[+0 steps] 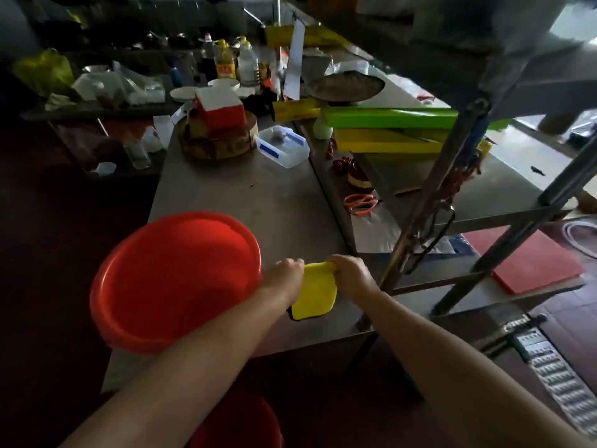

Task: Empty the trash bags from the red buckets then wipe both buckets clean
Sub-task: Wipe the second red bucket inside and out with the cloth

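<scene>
A red bucket (174,279) stands on the steel table (258,195) at its near left corner, its mouth facing up and no bag visible inside. Just right of it hangs a yellow cloth (318,292) with a dark edge. My left hand (286,274) pinches the cloth's top left corner and my right hand (350,273) grips its top right corner, so the cloth is stretched between them above the table's front edge. A second red bucket (239,425) shows dimly on the floor below my arms.
Farther back on the table sit a round wooden block (219,140) with a red and white box on it and a clear plastic container (282,150). A metal shelf rack (452,195) with green and yellow boxes stands to the right. Bottles crowd the rear.
</scene>
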